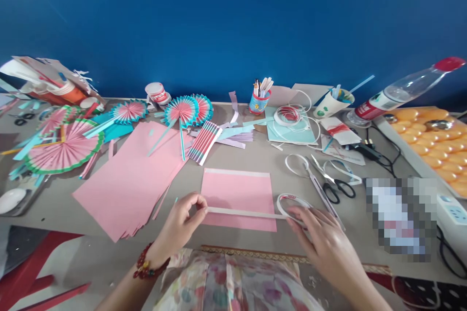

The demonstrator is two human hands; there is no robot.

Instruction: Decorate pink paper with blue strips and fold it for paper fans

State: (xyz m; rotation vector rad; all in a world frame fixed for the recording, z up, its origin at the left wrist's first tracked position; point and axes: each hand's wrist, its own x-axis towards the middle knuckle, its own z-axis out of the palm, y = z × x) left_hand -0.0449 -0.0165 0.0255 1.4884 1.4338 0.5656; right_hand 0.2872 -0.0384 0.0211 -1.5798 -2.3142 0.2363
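Observation:
My left hand [184, 218] pinches the free end of a white tape strip [244, 213] between thumb and fingers. From there the strip runs taut to a roll of double-sided tape [279, 204], which my right hand [323, 235] grips at its lower edge. Beneath the strip lies a pink paper sheet [237, 187], flat on the table. A white band [237, 172] runs along that sheet's far edge. The strip passes over the sheet's near part; I cannot tell whether it touches the paper.
Left lie stacked pink sheets [134, 175] and pleated paper fans [65, 146]; a folded striped piece [205, 142] lies behind. Scissors [333, 182] and a utility knife [323, 194] lie right, near a plastic bottle [397, 95]. A pen cup [260, 99] stands by the blue wall.

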